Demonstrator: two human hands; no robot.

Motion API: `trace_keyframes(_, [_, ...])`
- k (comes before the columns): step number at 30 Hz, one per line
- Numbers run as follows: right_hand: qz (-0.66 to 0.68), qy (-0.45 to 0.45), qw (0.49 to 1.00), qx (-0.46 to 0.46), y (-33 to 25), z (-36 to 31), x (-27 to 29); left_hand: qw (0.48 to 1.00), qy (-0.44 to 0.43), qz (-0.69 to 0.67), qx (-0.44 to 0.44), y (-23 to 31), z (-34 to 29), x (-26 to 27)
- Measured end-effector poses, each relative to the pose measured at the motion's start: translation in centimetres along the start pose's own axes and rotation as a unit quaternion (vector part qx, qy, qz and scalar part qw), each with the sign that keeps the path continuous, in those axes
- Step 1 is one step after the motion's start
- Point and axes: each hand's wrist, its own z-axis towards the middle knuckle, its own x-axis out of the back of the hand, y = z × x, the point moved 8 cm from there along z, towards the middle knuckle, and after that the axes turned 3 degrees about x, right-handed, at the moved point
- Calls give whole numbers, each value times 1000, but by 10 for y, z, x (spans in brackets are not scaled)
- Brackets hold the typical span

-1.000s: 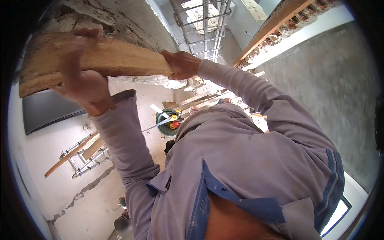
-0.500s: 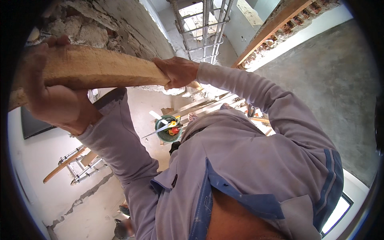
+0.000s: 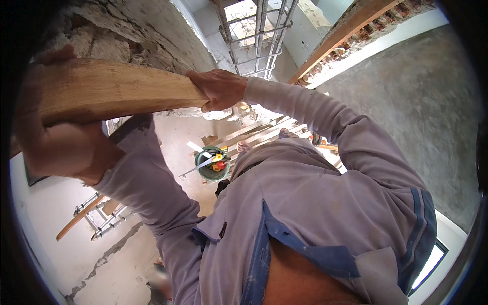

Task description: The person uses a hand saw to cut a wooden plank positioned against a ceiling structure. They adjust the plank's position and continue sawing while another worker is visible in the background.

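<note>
A thick wooden beam (image 3: 127,91) stretches across the upper left, close to a broken masonry wall (image 3: 109,46). My left hand (image 3: 66,147) grips its near-left part from below, the thumb and fingers wrapped around both sides; the hand is slightly blurred. Around the beam's right end is my right hand (image 3: 218,90), closed with the fingers over the wood. The beam's left end runs behind my left hand toward the dark rim of the picture.
Below stands a green bucket (image 3: 213,175) with a handsaw and other tools. Planks (image 3: 259,133) lie by my feet. A steel rebar cage (image 3: 259,40) rises at the top. A metal ladder (image 3: 104,218) is at lower left, and another person (image 3: 160,279) appears blurred at the bottom.
Both hands and the beam have shifted a little to the left. My left hand has also come slightly lower, and both hands keep their hold.
</note>
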Motion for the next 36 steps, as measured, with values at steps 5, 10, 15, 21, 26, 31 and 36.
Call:
trace_keyframes(5, [-175,185,966,51,111,-36,-54,996,63,-65,14,-55,-34,-32])
trace_keyframes(10, [31,15,996,-80,85,16,-23,983,108,-131,74,-80,-15,-24])
trace_keyframes(15, [-41,76,994,-61,89,16,-23,974,161,-131,92,-84,-13,-23])
trace_keyframes(21, [-33,34,999,-15,127,14,-40,940,278,137,-139,-46,-28,-17])
trace_keyframes(26, [-60,-17,995,-72,95,13,-36,869,231,370,-235,-18,-34,-23])
trace_keyframes(31, [-21,-37,996,-83,99,25,-49,869,256,326,-272,-26,-39,-9])
trace_keyframes(36, [-43,46,995,-74,104,36,-30,844,265,390,-255,-38,-21,-13])
